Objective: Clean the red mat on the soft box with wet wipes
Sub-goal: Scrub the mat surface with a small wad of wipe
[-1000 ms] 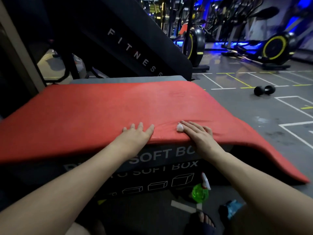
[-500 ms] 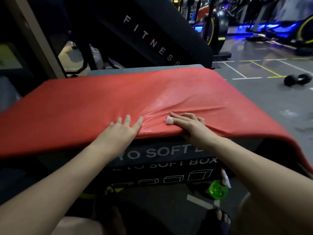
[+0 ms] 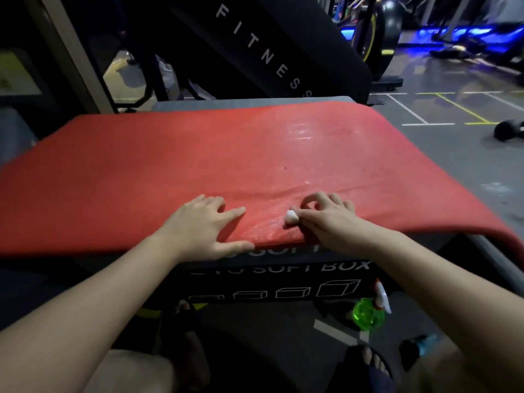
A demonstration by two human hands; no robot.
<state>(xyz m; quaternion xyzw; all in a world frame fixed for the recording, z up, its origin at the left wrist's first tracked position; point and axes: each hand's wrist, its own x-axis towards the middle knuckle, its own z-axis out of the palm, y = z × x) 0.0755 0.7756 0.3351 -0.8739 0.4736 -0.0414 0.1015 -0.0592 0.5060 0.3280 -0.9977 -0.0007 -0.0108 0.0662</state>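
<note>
Gym floor behind, one red mat tops one box lettered "SOFT BOX"; my left hand lies flat, right hand pinches one white wipe.

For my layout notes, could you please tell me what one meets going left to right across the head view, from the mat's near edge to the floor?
left hand flat on the red mat → wet wipe → right hand pinching it → dumbbell on the floor
</note>
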